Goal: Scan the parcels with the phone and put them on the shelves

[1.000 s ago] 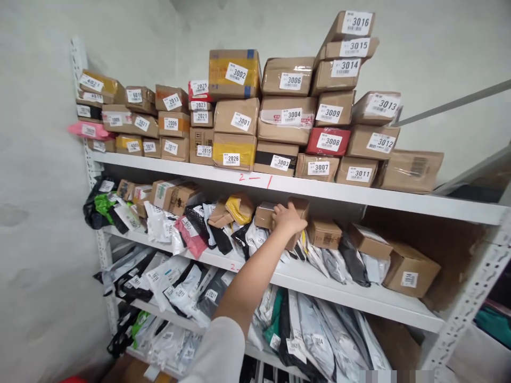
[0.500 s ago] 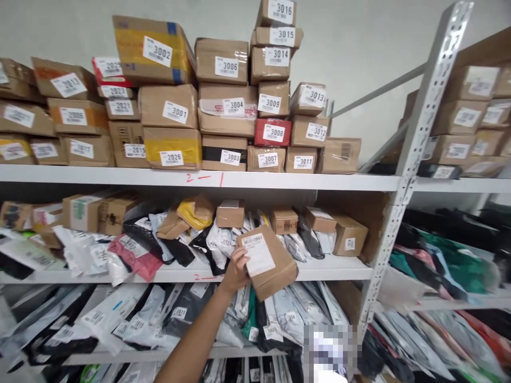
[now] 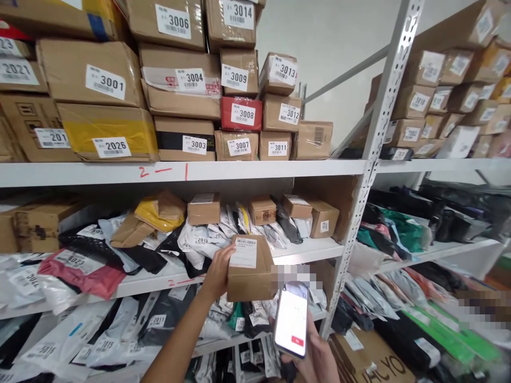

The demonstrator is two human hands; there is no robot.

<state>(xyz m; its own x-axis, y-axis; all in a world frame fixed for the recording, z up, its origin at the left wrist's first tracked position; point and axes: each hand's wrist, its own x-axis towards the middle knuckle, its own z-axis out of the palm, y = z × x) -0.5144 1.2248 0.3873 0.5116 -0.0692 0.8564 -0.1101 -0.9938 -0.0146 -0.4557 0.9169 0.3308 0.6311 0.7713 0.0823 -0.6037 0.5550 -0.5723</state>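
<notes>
My left hand (image 3: pixel 217 274) grips a brown cardboard box (image 3: pixel 251 284) by its left side, with the fingers at the edge of its white label (image 3: pixel 244 252). The box is held up in front of the middle shelf. Lower and to the right, my right hand (image 3: pixel 313 356) is wrapped round a smartphone (image 3: pixel 291 324) whose lit screen faces me and shows a red button. The phone stands close to the right of the box. Part of the view above the phone is pixelated.
Numbered cardboard boxes (image 3: pixel 181 80) are stacked on the white top shelf (image 3: pixel 247 169). Plastic mailer bags (image 3: pixel 83 266) and small boxes crowd the shelves below. A perforated metal post (image 3: pixel 377 127) divides this rack from another full rack on the right.
The box has turned more upright and shifted slightly left in the view. My right hand with the phone has come fully into view. The camera has moved closer and to the right.
</notes>
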